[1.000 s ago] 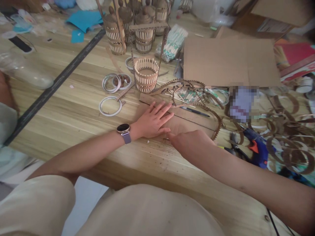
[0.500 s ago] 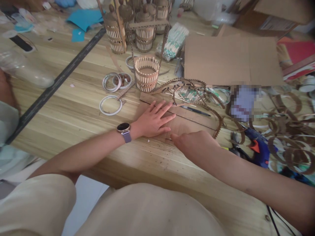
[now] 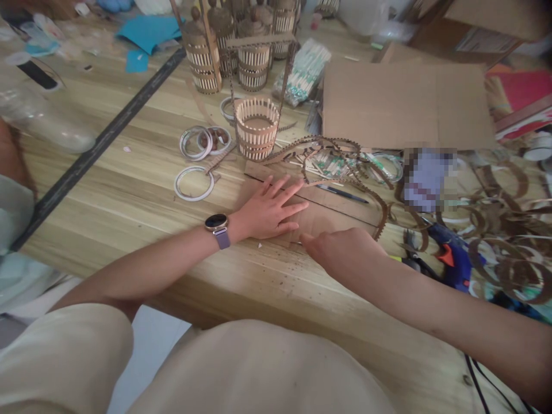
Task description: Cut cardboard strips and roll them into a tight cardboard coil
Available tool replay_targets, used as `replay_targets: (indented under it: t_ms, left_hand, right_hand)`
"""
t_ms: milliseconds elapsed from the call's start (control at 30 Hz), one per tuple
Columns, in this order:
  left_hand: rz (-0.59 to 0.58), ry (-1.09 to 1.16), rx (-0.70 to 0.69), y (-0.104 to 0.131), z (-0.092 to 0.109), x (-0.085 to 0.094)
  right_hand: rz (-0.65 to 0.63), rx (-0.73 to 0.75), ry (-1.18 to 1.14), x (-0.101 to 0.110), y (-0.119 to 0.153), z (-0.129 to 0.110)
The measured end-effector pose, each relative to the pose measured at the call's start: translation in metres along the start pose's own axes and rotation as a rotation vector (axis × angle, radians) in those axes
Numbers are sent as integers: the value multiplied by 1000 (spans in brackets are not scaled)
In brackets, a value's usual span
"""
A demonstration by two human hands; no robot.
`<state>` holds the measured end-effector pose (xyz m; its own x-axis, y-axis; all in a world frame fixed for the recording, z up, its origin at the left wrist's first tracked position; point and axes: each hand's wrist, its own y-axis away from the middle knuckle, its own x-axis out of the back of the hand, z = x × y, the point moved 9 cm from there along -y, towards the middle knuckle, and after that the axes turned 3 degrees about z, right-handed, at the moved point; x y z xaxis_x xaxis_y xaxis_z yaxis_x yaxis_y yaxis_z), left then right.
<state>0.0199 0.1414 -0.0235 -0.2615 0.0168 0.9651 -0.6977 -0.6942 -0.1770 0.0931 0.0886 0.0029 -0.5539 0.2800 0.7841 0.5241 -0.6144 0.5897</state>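
Observation:
A brown cardboard piece (image 3: 328, 217) lies on the wooden table, a dark line running along it. Flat on its left part, fingers spread, rests my left hand (image 3: 271, 211), with a watch (image 3: 216, 222) on the wrist. My right hand (image 3: 340, 248) is curled at the cardboard's near edge, its thumb side beside my left thumb. Its fingers are mostly hidden beneath the hand, and I cannot make out what they hold. A dark pen (image 3: 342, 193) lies on the cardboard beyond my hands. Behind stands a small stick basket (image 3: 257, 138) with a tall handle.
White rings (image 3: 194, 183) lie left of the basket. A toothed cardboard strip (image 3: 386, 213) loops around the right side. Further right are pliers (image 3: 411, 248), a blue glue gun (image 3: 459, 264) and curled strips (image 3: 502, 267). Lidded stick containers (image 3: 253, 63) and a cardboard sheet (image 3: 388, 106) stand behind.
Hardly anything differs. My right hand has shifted very slightly at the cardboard's near edge; my left hand stays flat in place.

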Motion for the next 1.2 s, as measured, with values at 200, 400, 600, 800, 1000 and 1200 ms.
replay_targets:
  t_ms: [200, 400, 600, 800, 1000, 1200]
  left_hand:
    - [-3, 11, -2, 0, 0, 0]
    - [0, 6, -5, 0, 1, 1]
    - [-1, 9, 0, 0, 0, 0]
    - [11, -24, 1, 0, 5, 5]
    - [43, -30, 34, -10, 14, 3]
    - [57, -16, 8, -12, 17, -5]
  right_hand:
    - [13, -9, 14, -12, 5, 7]
    - [1, -26, 2, -19, 9, 13]
    - [5, -40, -14, -18, 16, 18]
    - [40, -38, -27, -15, 17, 18]
    - [88, -50, -33, -10, 15, 9]
    - [81, -54, -14, -5, 14, 5]
